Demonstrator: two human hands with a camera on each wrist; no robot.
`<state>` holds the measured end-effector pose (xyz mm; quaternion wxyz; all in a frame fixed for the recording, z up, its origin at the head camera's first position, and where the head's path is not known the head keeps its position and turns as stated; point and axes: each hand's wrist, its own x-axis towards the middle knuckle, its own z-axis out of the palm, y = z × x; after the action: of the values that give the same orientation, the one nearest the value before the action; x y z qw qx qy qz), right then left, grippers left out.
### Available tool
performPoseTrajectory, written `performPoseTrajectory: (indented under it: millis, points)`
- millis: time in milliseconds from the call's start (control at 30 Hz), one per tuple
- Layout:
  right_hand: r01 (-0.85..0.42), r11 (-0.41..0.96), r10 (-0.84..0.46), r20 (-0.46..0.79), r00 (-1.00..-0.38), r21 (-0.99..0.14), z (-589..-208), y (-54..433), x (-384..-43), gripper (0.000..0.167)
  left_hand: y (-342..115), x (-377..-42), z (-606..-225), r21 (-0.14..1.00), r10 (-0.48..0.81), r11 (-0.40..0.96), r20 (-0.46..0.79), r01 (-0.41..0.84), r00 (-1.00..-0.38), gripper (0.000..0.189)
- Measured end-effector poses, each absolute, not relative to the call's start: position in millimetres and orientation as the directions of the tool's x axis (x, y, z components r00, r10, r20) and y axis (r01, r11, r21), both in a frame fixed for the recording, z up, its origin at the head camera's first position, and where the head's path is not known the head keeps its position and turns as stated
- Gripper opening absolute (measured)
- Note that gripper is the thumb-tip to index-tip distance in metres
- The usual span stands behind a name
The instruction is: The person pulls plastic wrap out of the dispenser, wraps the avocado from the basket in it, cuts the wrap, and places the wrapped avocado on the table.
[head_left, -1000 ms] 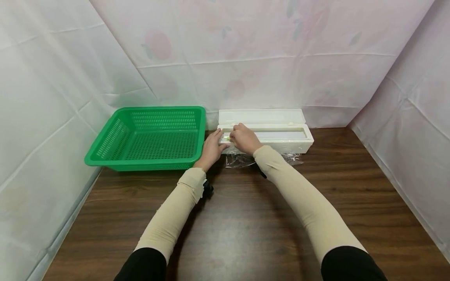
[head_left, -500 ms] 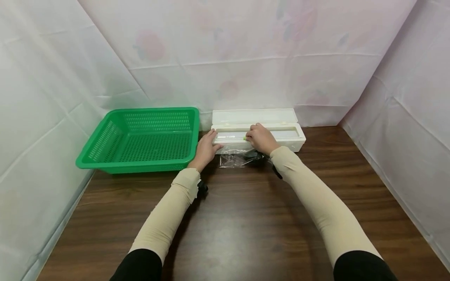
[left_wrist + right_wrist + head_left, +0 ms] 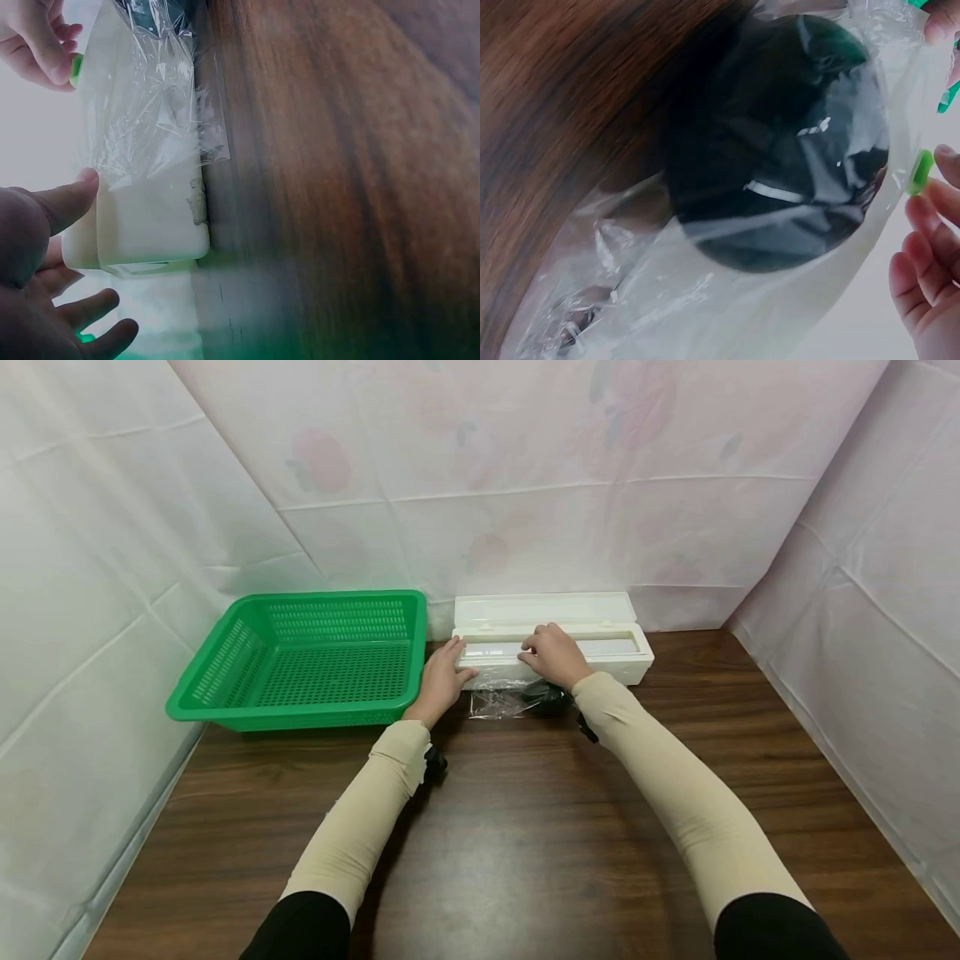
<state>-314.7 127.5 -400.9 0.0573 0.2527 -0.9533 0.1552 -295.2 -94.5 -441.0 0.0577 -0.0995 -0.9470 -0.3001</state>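
white box (image 3: 611,660), lid (image 3: 543,608) raised; clear film (image 3: 161,97) down front; green slider (image 3: 921,172) at edge

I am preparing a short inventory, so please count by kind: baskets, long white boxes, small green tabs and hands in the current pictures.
Green basket: 1
Long white box: 1
Small green tab: 1
Hands: 2, the left hand and right hand
Total: 5
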Motion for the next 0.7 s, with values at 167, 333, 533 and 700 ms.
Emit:
performPoseTrajectory:
  millis: [167, 333, 533, 700]
  points:
    - [-0.470, 0.847, -0.433, 0.189, -0.881, -0.248, -400.9, 120.8, -314.5, 0.026, -94.7, -295.4, -441.8, 0.548, 0.141, 0.809, 0.172, 0.214, -0.975, 0.066]
    - [-0.441, 0.863, -0.402, 0.195, -0.895, -0.245, -401.6, 119.5, -313.4, 0.025, -93.4, -294.8, -441.5, 0.546, 0.139, 0.810, 0.176, 0.214, -0.974, 0.065]
    - [-0.404, 0.879, -0.370, 0.173, -0.913, -0.253, -398.9, 127.5, -311.0, 0.029, -92.7, -293.5, -441.1, 0.554, 0.157, 0.801, 0.173, 0.228, -0.972, 0.066]
    - [-0.358, 0.900, -0.326, 0.162, -0.932, -0.250, -395.0, 142.2, -308.9, 0.028, -94.4, -292.6, -440.4, 0.561, 0.147, 0.794, 0.196, 0.234, -0.970, 0.065]
